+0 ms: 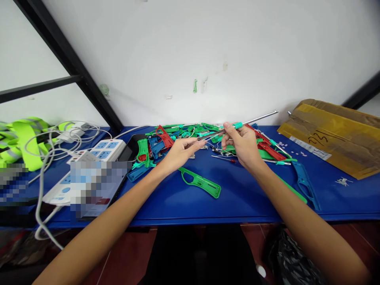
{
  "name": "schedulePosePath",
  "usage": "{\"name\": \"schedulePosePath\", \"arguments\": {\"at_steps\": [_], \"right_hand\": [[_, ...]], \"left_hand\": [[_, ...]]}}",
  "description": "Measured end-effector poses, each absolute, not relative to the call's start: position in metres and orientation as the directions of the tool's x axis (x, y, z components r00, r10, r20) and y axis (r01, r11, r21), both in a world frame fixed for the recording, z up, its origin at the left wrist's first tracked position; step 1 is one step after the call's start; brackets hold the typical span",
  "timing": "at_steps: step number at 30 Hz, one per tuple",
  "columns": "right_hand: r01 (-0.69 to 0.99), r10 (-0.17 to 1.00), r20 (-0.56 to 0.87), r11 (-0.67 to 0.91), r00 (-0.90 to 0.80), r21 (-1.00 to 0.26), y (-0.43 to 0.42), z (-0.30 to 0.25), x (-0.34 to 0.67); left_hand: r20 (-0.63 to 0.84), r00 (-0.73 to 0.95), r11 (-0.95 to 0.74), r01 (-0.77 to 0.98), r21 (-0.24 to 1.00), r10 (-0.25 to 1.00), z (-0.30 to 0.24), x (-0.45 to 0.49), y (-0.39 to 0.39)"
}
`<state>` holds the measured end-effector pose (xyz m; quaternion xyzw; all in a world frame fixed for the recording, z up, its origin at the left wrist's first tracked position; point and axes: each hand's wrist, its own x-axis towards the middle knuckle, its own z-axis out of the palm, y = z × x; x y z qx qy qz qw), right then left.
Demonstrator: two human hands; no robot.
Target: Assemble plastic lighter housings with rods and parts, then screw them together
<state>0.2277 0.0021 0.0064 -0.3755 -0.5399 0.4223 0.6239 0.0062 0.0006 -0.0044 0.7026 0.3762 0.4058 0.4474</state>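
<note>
My right hand [243, 144] is closed round the teal collar of a shiny metal lighter tube [261, 117], which slants up to the right. My left hand [182, 153] pinches at the lower left end of thin, dark and silvery pieces running toward the right hand; whether they belong to the tube I cannot tell. Below the hands lies a green lighter handle shell [204, 185], its inside facing up. Behind and under both hands spreads a heap of green, red and blue shells, metal tubes and wires, including a red shell [164, 136].
A white power strip [108, 149] with cables and a dark-edged, partly blurred device stand at the left. Beyond them lies a yellow-green reflective vest [29, 142]. A taped cardboard box [335, 134] sits at the right, near small white bits [343, 181]. The blue table [190, 213] meets a white wall.
</note>
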Motion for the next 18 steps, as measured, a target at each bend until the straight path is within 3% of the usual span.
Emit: {"name": "schedulePosePath", "arguments": {"at_steps": [9,18], "right_hand": [[-0.116,0.932,0.356,0.362,0.065,-0.925,0.001,0.0074,0.228],[-0.173,0.933,0.352,0.36,0.079,-0.917,0.0017,0.0073,0.2287]], "left_hand": [[0.155,0.459,-0.123,-0.1,0.987,0.874,-0.0079,0.0045,0.0032],[0.136,0.477,-0.086,-0.125,0.988,0.868,-0.0086,0.0059,0.0036]]}}
